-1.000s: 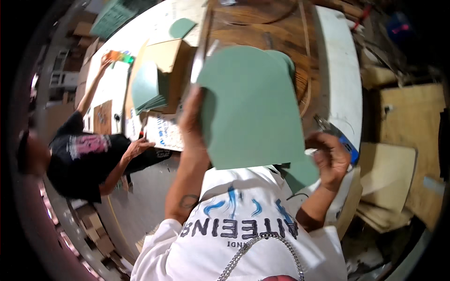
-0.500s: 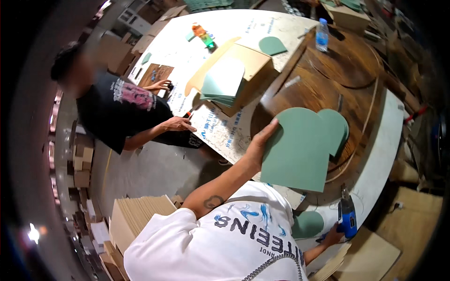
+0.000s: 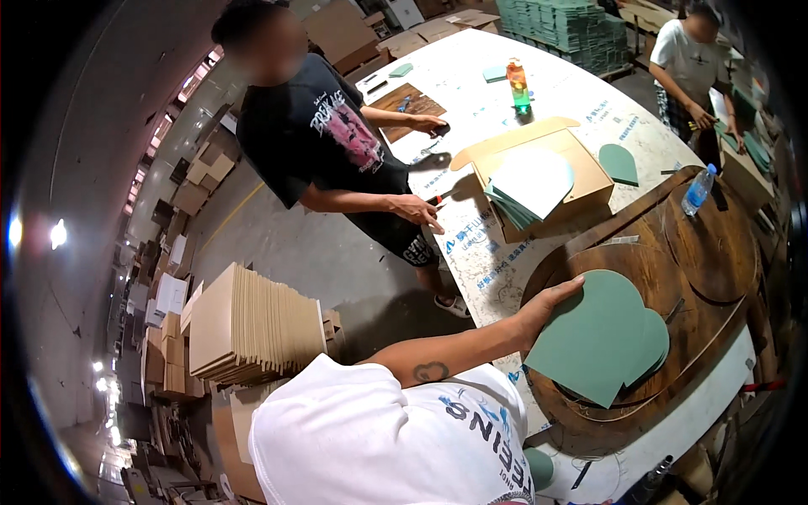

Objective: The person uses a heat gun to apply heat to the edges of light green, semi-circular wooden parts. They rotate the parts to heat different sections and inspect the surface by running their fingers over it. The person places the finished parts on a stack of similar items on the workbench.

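Head view: green sheets (image 3: 602,337) under left grip (image 3: 543,310)

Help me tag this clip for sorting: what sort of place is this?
Most likely a packing or craft workshop inside a warehouse. Flat cardboard sheets stand stacked on the floor, an open carton holds green foam pieces, and the left hand rests a green heart-shaped foam sheet on a round wooden board.

One fisheye view, worn on the person's head, looks steeply down past a white-shirted shoulder (image 3: 379,438) at six o'clock. It faces across the white worktable (image 3: 505,93), which stretches toward one o'clock. The near wooden board (image 3: 656,261) sits close at three o'clock; edges bend toward the dark rim.
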Tool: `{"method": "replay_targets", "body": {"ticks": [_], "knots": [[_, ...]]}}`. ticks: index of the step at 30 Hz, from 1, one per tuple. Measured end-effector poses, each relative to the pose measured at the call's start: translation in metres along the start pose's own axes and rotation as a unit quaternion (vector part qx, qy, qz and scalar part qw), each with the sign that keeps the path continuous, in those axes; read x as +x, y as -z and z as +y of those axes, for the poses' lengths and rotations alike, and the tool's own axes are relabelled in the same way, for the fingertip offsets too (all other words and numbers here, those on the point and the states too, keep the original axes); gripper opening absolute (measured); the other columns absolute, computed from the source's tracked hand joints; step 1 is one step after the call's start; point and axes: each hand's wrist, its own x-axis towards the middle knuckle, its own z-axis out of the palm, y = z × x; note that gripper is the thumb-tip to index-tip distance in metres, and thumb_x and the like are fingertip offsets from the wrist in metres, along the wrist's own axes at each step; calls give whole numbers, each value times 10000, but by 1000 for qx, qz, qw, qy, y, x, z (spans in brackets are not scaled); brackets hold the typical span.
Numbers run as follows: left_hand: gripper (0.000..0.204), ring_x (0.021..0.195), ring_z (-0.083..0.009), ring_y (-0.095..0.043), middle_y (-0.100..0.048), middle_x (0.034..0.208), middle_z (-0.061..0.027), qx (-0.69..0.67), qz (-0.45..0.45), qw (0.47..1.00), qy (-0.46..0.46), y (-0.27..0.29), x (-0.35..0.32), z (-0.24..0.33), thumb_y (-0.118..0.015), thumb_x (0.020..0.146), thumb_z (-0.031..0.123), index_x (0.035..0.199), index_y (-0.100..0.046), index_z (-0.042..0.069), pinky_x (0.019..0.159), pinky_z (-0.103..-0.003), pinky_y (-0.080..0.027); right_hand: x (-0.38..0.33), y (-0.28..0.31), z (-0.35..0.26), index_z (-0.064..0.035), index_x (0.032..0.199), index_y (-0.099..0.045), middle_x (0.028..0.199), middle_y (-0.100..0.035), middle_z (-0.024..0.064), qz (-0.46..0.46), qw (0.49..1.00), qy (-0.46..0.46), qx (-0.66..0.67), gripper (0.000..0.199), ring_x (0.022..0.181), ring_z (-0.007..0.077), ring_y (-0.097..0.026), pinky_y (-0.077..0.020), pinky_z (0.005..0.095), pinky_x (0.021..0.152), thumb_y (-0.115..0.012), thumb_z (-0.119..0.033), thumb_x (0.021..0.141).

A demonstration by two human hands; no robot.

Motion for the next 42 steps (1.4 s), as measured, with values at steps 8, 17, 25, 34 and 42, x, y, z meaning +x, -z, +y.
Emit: {"method": "replay_targets", "body": {"ticks": [8,17,25,34,42], "knots": [[487,778,-184,-583,-600,912,-81,0,2,1000,-19,-3,5,8,-615,766,466,1053,-579,74,714,-323,-494,42,7,-42,120,968,-598,949,-629,235,61,986,98,122,431,806,317,-610,-488,382,729,-634,-281,814],[421,667,-104,-589,-606,796,-49,118,17,982,-146,-13,-9,33,-574,821,441,907,-609,30,595,-228,-486,73,22,-23,127,948,-597,944,-636,213,76,966,163,184,316,796,283,-610,-494,352,717,-644,-160,827],[379,705,-79,-550,-585,785,-7,182,19,963,-198,-17,-4,41,-592,806,413,870,-627,41,650,-209,-438,73,35,18,98,1010,-576,1007,-622,175,113,981,68,142,417,863,256,-587,-473,383,798,-752,-154,728],[332,905,-129,-582,-614,999,-37,128,64,954,-263,14,10,26,-533,875,286,1079,-602,34,808,-245,-452,66,38,-59,27,1215,-481,1183,-554,168,148,977,-11,153,664,1026,283,-564,-441,447,906,-781,-188,664],[355,1039,-128,-537,-573,1158,-57,371,12,820,-435,37,23,38,-378,949,219,1184,-545,12,922,-264,-398,58,41,-23,0,1238,-466,1161,-565,180,155,981,85,82,620,1010,298,-583,-460,443,890,-719,-255,732]]}}
